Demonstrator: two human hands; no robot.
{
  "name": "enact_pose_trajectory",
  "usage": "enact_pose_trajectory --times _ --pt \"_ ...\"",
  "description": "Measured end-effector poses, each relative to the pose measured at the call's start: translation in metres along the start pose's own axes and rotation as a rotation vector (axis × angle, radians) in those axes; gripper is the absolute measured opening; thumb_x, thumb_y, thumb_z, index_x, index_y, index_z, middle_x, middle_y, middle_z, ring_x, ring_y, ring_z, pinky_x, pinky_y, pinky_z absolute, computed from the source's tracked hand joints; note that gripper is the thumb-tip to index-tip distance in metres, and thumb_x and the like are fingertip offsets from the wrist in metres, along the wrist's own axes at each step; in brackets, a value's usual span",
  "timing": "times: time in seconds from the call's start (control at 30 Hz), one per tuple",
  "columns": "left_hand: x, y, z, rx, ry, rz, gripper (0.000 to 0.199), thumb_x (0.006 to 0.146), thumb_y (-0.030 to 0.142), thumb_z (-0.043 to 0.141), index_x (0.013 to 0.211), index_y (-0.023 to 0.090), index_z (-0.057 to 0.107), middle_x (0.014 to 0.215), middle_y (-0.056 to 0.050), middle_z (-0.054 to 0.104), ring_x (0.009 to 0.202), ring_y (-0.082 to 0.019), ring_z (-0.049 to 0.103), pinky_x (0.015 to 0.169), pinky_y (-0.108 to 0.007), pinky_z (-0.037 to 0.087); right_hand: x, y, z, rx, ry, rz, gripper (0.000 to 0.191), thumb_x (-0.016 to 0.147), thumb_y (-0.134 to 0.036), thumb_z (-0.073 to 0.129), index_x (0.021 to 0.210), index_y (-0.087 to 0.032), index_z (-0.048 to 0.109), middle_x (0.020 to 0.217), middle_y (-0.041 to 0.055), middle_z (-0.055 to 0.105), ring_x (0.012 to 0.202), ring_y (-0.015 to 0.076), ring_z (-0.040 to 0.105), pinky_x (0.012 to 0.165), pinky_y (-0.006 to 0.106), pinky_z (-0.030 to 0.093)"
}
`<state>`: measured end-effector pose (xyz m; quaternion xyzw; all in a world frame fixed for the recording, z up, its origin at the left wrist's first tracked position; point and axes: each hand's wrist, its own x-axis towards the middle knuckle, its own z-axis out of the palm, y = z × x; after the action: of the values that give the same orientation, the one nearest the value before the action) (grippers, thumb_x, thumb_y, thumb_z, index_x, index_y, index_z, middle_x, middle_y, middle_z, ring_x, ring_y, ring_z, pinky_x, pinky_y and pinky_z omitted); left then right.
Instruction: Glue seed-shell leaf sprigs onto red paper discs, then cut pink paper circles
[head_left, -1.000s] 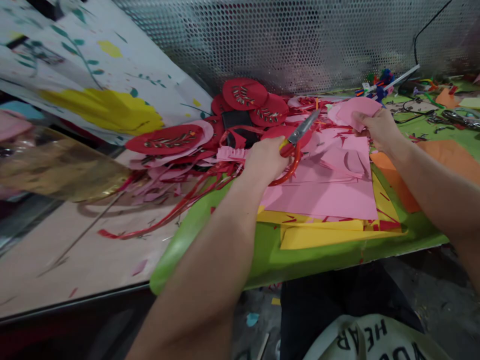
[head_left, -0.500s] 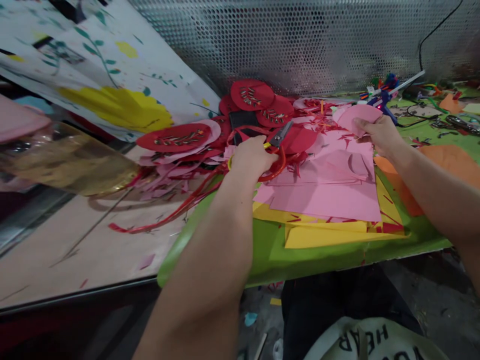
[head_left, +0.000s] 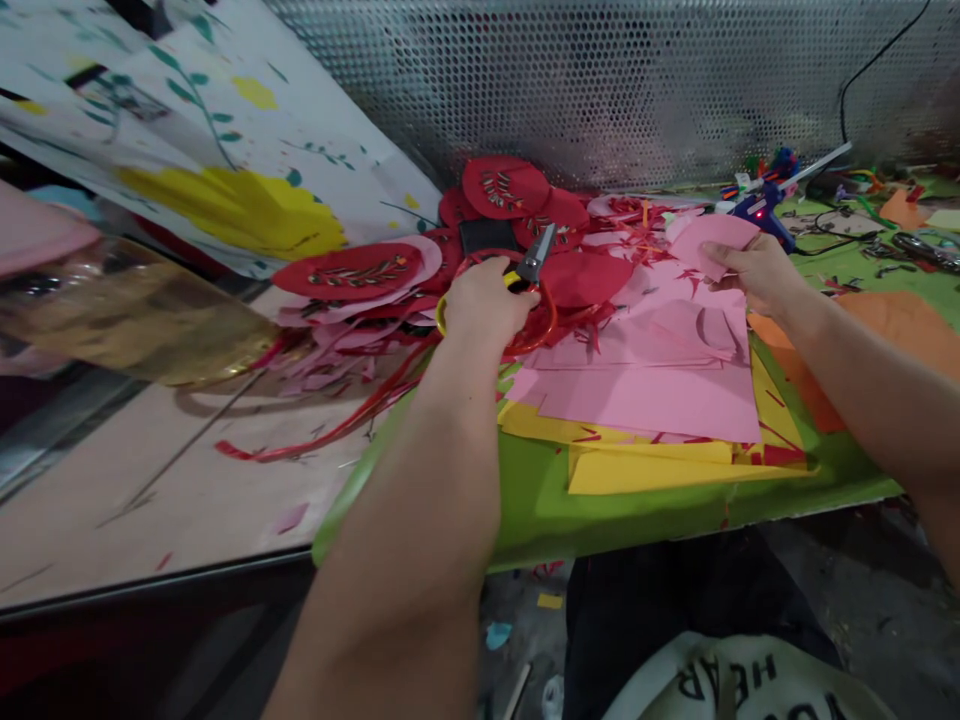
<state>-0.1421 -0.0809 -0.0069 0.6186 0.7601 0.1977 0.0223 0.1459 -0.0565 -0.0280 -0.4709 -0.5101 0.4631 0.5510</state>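
Note:
My left hand (head_left: pixel 491 305) is closed on scissors (head_left: pixel 534 262) with a yellow handle and grey blades that point up and away. Part of the handles is hidden by the hand. A red looped thing (head_left: pixel 551 318) shows beside its fingers. My right hand (head_left: pixel 746 268) pinches a pink rounded paper piece (head_left: pixel 705 240) between thumb and fingers. Between the hands lie pink paper sheets (head_left: pixel 645 395) and a plain red disc (head_left: pixel 589 278). Red discs with leafy decoration (head_left: pixel 506 187) are stacked behind my left hand.
Yellow sheets (head_left: pixel 649 470) stick out under the pink paper on the green tabletop (head_left: pixel 540 510). A blue glue gun (head_left: pixel 765 215) stands at the back right, near orange paper (head_left: pixel 900 330). A golden wrapped bundle (head_left: pixel 135 315) juts in from the left.
My left hand has moved slightly left with the scissors, whose blades now point more upright. My right hand and the pink piece have shifted slightly, and the piece is tilted differently.

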Motion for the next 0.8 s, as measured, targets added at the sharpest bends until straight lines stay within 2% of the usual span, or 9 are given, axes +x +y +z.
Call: enact_pose_trajectory --times 0.23,0.47,0.7,0.8 --pt "0.008 -0.015 0.005 0.042 -0.005 -0.066 0.052 0.072 0.027 0.072 0.123 0.018 0.063 0.129 -0.017 0.063 0.122 -0.038 0.057 0.101 -0.048 0.045 -0.004 -0.005 0.002 -0.005 -0.008 0.033 0.007 0.074 -0.016 0.071 0.078 -0.018 0.066 0.065 -0.0023 0.065 0.048 0.0070 0.055 0.041 0.020 0.050" --pt "0.008 -0.014 0.003 0.076 0.002 -0.092 0.048 0.079 0.032 0.065 0.124 0.016 0.063 0.124 -0.016 0.066 0.118 -0.033 0.060 0.099 -0.040 0.047 -0.004 -0.004 0.002 0.004 -0.002 0.047 0.011 0.071 -0.018 0.074 0.072 -0.021 0.063 0.065 -0.0027 0.065 0.049 0.0071 0.053 0.042 0.019 0.051" --pt "0.007 -0.010 0.007 0.162 -0.115 -0.099 0.051 0.078 0.034 0.067 0.126 0.016 0.061 0.129 -0.014 0.063 0.122 -0.032 0.057 0.101 -0.039 0.045 -0.006 -0.004 0.004 -0.011 0.041 0.057 0.007 0.074 -0.015 0.071 0.075 -0.021 0.066 0.075 0.0004 0.067 0.055 0.0090 0.055 0.043 0.022 0.049" --pt "0.006 -0.010 0.003 0.200 -0.149 -0.092 0.046 0.077 0.036 0.067 0.119 0.016 0.066 0.127 -0.016 0.064 0.118 -0.036 0.058 0.097 -0.043 0.047 -0.008 -0.006 0.007 0.021 0.068 0.046 0.009 0.071 -0.015 0.071 0.076 -0.021 0.066 0.077 -0.0001 0.067 0.060 0.0096 0.056 0.044 0.021 0.048"
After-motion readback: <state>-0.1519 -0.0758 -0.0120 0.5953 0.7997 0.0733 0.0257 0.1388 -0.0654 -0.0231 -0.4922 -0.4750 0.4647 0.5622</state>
